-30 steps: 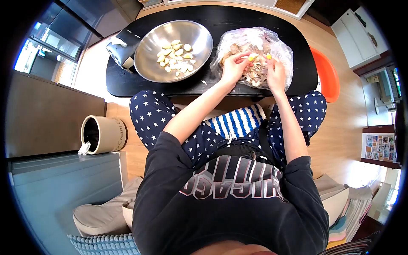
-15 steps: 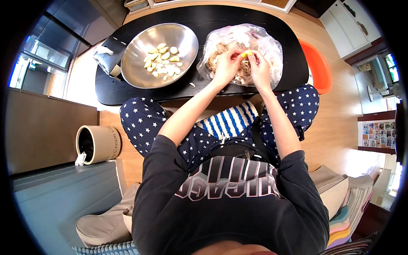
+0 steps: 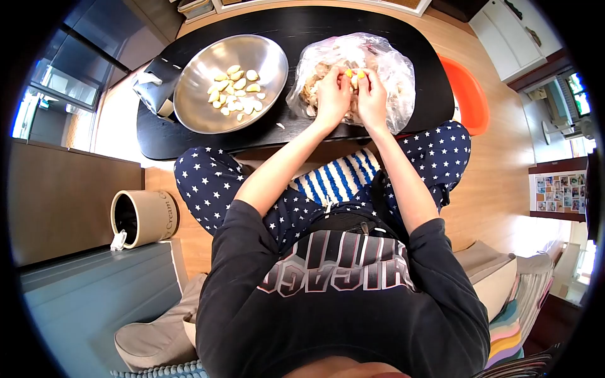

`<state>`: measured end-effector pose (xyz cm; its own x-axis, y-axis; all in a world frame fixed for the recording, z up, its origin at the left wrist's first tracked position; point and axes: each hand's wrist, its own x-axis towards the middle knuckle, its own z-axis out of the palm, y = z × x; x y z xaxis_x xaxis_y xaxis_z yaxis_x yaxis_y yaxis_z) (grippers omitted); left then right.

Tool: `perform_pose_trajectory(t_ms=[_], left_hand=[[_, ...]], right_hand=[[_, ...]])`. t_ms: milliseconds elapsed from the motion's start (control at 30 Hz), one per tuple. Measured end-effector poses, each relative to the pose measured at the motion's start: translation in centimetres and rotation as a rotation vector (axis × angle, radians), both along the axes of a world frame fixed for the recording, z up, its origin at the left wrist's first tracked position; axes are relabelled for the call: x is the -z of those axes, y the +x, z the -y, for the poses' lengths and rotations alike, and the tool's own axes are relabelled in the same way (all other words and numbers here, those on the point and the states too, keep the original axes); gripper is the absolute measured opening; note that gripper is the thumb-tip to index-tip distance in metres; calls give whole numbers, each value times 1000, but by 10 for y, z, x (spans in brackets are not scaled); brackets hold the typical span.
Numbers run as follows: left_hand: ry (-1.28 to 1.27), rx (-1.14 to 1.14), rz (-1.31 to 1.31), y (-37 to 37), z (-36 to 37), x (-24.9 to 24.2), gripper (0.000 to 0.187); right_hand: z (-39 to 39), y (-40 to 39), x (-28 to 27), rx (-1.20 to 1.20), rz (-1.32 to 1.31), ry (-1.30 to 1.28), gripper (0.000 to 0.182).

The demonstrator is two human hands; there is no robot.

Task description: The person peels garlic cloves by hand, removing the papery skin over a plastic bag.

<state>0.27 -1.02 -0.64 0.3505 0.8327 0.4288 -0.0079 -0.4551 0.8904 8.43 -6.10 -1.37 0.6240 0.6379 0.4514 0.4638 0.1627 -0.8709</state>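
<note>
Bag [image 3: 395, 85] — just beneath left hand [image 3: 334, 96] and right hand [image 3: 372, 98]

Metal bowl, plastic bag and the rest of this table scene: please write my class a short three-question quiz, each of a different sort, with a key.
1. True or false: the pale cloves lie in the metal bowl.
2. The left hand and right hand are over: A) the bin, B) the plastic bag, C) the orange seat.
3. Fill in: the cloth on the lap has white and ____ stripes.
Key: 1 true; 2 B; 3 blue.
</note>
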Motion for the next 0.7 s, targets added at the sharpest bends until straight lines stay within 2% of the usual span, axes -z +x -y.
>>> perform_pose_trajectory(t_ms=[67, 100, 167, 200, 300, 333, 367, 433, 567, 633, 700], left_hand=[[-103, 61, 51, 6, -7, 12, 12], [-104, 65, 54, 7, -9, 11, 12], [-264, 150, 55, 6, -11, 10, 16], [-319, 226, 78, 6, -12, 11, 23], [-379, 327, 115, 6, -11, 9, 26], [-368, 322, -10, 4, -10, 4, 19], [-368, 325, -10, 4, -7, 4, 19], [-317, 398, 133, 6, -1, 5, 19], [-396, 389, 216, 7, -4, 5, 22], [-365, 352, 178, 3, -6, -1, 22], [-336, 315, 142, 1, -7, -1, 22]], right_hand=[[1, 6, 3, -130, -288, 69, 16], [2, 9, 2, -126, -285, 69, 16], [6, 14, 2, -142, -461, 86, 18], [8, 17, -1, -121, -461, 76, 16], [10, 25, 3, -82, -435, 107, 15], [12, 22, 1, -42, -516, 128, 15], [14, 23, 1, -39, -515, 129, 15], [16, 22, 1, -32, -588, 109, 16], [19, 13, -5, 7, -440, 71, 16], [20, 14, -2, 38, -96, 93, 16], [24, 17, -4, 32, -41, 52, 17]])
